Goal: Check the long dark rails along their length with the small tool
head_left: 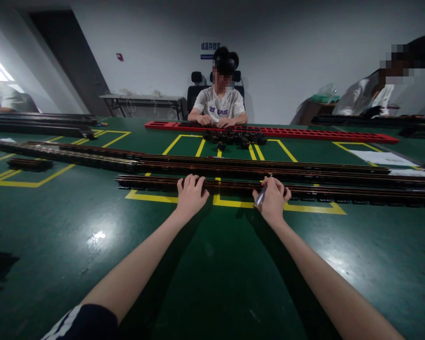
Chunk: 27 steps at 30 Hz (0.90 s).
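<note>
Crosswise at mid-frame, the nearest dark strips are overlapped by the loosely spread left hand and, farther right, the right hand, where a pen-like tool is gripped.

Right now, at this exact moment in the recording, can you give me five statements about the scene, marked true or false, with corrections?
1. The right hand holds a slim tool. True.
2. The left hand is holding a sheet of paper. False: the left hand has its fingers over the nearest bundle of long dark strips.
3. The co-worker seated opposite wears a white T-shirt. True.
4. The tabletop is white with red lines. False: it is green with yellow lines.
5. A long red slotted frame lies on the far side of the tabletop. True.
</note>
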Tool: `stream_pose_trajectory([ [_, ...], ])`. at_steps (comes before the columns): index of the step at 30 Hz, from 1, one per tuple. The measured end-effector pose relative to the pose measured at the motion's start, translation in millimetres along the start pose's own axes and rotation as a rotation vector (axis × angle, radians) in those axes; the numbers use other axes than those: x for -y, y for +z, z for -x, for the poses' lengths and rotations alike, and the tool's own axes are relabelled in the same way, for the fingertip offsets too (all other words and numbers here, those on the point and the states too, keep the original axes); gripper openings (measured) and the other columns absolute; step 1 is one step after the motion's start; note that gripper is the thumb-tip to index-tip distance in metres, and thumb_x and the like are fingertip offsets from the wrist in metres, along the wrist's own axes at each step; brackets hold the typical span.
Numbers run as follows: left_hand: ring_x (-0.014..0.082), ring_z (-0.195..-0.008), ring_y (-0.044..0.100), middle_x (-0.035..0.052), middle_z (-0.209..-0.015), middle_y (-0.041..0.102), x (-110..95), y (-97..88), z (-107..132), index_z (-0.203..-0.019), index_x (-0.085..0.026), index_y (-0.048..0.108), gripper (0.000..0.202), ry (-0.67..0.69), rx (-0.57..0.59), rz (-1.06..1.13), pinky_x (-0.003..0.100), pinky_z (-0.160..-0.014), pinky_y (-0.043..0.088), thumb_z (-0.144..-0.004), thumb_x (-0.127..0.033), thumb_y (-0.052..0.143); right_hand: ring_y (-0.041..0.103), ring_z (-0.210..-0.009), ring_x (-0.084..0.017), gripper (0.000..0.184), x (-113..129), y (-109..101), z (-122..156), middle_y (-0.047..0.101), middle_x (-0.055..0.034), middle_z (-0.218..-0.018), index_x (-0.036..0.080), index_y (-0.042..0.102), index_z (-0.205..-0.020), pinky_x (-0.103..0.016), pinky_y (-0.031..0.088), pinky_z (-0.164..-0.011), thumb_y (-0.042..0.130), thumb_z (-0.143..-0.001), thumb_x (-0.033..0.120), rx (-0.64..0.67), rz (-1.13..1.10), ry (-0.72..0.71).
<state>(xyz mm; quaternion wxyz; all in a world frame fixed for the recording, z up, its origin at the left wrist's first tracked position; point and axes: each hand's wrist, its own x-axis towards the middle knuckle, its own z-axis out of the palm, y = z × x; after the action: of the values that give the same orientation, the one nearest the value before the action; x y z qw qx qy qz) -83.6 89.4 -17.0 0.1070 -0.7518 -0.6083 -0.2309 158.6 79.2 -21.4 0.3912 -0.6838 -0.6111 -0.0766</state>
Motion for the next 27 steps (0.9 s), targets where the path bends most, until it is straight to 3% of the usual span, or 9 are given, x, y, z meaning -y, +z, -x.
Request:
stream_pose_trajectory([
  [6,0.0343,-0.134,0.035,0.0157,-0.136,0.050,1,3.9,0,-0.130,-0.017,0.052,0.046,-0.123,-0.035,-0.060,0.060,-0.108,0.027,-0.090,-0.037,0.042,0.044,-0.111,-0.029,0.023,-8,-2,-4,0.059,-0.0119,-0.106,0.024,0.040,-0.088,-0.050,0.027,-0.094,0.044,-0.082,0.045,-0.003,-0.007,0.056],
  [13,0.0343,-0.134,0.036,0.0136,-0.135,0.052,1,-1.5,-1,-0.130,-0.020,0.052,0.044,-0.120,-0.004,-0.046,0.066,-0.108,0.024,-0.092,-0.039,0.041,0.044,-0.107,-0.030,0.033,-17,2,-10,0.058,-0.0116,-0.103,0.024,0.039,-0.086,-0.049,0.029,-0.089,0.042,-0.081,0.057,0.000,0.012,0.054],
  [19,0.0328,-0.136,0.035,0.0132,-0.137,0.051,7,1.1,-5,-0.131,-0.021,0.050,0.042,-0.075,-0.001,0.008,0.066,-0.109,0.022,-0.092,-0.036,0.042,0.044,-0.107,-0.030,0.029,-20,5,-16,0.059,-0.0109,-0.097,0.024,0.040,-0.083,-0.056,0.025,-0.096,0.042,-0.083,0.053,-0.016,0.039,0.042],
  [23,0.0342,-0.135,0.035,0.0154,-0.137,0.050,8,-0.4,-5,-0.129,-0.019,0.052,0.040,-0.054,0.001,0.036,0.068,-0.108,0.022,-0.092,-0.031,0.042,0.045,-0.108,-0.032,0.026,-21,5,-21,0.059,-0.0106,-0.093,0.023,0.042,-0.083,-0.066,0.017,-0.099,0.043,-0.083,0.050,0.038,0.050,0.002],
  [27,0.0336,-0.136,0.034,0.0150,-0.138,0.050,9,-0.1,-6,-0.130,-0.019,0.051,0.040,-0.042,0.001,0.062,0.068,-0.108,0.021,-0.092,-0.030,0.042,0.046,-0.107,-0.032,0.027,-21,3,-24,0.059,-0.0104,-0.093,0.022,0.043,-0.085,-0.068,0.018,-0.099,0.045,-0.082,0.049,0.056,0.077,-0.014],
])
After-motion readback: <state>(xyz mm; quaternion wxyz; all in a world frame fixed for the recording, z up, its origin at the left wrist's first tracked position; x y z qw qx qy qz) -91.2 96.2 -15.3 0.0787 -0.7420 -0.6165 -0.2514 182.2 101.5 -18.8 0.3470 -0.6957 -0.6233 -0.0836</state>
